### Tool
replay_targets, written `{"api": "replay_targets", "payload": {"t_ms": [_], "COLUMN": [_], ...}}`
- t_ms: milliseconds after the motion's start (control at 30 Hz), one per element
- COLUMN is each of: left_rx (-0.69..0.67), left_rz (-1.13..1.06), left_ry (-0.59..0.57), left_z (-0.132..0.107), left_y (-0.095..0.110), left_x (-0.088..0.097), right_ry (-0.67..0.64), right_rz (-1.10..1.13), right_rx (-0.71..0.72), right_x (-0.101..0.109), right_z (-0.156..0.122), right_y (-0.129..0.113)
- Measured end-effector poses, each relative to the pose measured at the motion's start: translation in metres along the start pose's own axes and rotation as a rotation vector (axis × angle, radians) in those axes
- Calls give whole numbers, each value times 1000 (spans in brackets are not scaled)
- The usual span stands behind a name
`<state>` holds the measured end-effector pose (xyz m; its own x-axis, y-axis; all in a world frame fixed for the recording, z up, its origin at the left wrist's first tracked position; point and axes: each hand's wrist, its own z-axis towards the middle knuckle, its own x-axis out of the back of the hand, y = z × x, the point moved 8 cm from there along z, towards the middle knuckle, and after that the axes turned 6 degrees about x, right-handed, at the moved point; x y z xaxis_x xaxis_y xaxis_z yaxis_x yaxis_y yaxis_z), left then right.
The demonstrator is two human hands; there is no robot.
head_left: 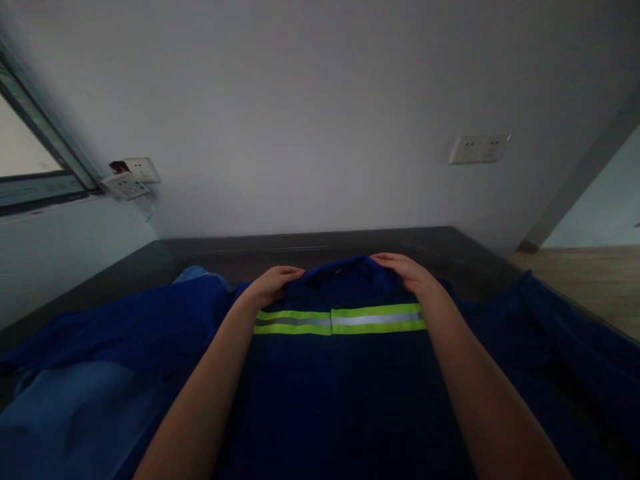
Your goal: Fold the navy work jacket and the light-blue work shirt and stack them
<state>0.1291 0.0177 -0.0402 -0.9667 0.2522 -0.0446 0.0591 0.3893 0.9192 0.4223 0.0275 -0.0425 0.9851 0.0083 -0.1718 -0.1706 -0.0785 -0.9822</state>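
A dark blue work jacket (330, 387) lies spread on a dark tabletop, its collar toward the wall. Across its chest runs a yellow-green reflective stripe with a silver band. My left hand (274, 283) is closed on the left side of the collar, thumb and fingers pinching the cloth. On the other side, my right hand (403, 267) grips the collar's right end, fingers partly hidden by the fabric. Between the hands the collar bows up a little, and a small tag shows inside it. The sleeves stretch out to both sides.
Lighter blue cloth (75, 413) lies under the left sleeve. The dark tabletop (300, 241) meets a pale wall with a socket plate (480, 149) at right. More sockets (131, 180) hang near a window at left. Wooden floor (590, 273) shows at far right.
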Motion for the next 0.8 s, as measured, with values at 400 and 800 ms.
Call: {"api": "replay_targets", "payload": {"t_ms": [400, 800], "left_rx": [-137, -110], "left_rz": [-172, 487], "left_ry": [12, 167], "left_z": [-7, -8], "left_y": [17, 17], "left_x": [5, 7], "right_ry": [-5, 123], "right_rz": [70, 12], "right_rx": [23, 44], "right_x": [1, 3], "right_z": [4, 2], "right_y": [-3, -6]}}
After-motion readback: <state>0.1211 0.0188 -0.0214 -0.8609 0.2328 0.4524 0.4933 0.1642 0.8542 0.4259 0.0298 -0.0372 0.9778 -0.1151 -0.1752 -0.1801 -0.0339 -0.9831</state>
